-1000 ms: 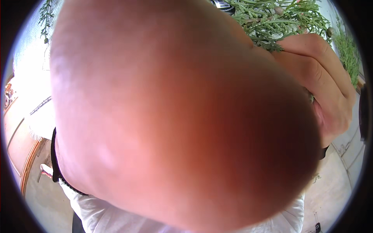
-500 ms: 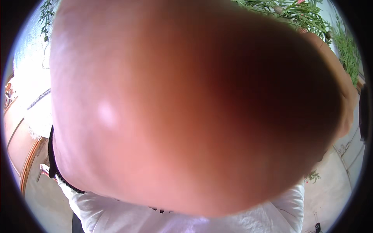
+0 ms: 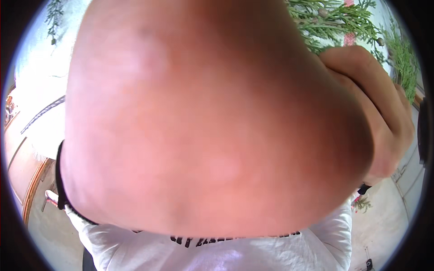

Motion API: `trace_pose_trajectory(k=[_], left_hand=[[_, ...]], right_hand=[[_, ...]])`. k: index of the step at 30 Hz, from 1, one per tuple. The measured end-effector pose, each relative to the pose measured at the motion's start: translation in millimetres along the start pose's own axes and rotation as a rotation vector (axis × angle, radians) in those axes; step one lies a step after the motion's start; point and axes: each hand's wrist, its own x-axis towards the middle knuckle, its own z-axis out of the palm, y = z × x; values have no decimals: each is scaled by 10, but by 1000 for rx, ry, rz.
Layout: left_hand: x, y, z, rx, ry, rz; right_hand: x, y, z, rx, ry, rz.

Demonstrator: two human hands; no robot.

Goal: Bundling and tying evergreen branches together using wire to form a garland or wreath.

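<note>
My left hand (image 3: 203, 135), blurred and very close, fills most of the view; its fingers cannot be made out. A black band (image 3: 60, 176) circles the wrist at lower left. Partly behind it on the right, my right hand (image 3: 379, 99) has its fingers bent and pressed together, fingertips hidden. What it grips, if anything, is covered by the left hand. Just beyond its knuckles are green sprigs (image 3: 334, 20) with small brown cones or buds. A strip of pink ribbon-like material (image 3: 349, 39) shows among them.
More greenery hangs at the far right (image 3: 404, 67) and upper left (image 3: 54, 20). A brightly lit white surface (image 3: 38, 99) lies to the left, beside a wood-edged piece (image 3: 34, 194). A small sprig (image 3: 361, 205) is low on the right, above the pale floor (image 3: 379, 226).
My left hand has shifted and covers less at the upper right. More of my bent right hand now shows, and more of the pink strip is visible in the greenery.
</note>
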Motion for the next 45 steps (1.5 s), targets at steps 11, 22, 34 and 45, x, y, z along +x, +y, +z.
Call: trace_pose_trajectory(k=[11,22,34,45], left_hand=[[3,48,23,-37,32,-37],[-19,157,-100,-42,38,-50],[189,109,-63,-33,-20,-119],[140,-95,-62,-46,-112,-251]], right_hand=[[18,56,-44,204,-90,89],[38,18,-97,388,-128,173],[19,129,-118,282,-128,29],[-4,4,-98,270,-16,163]])
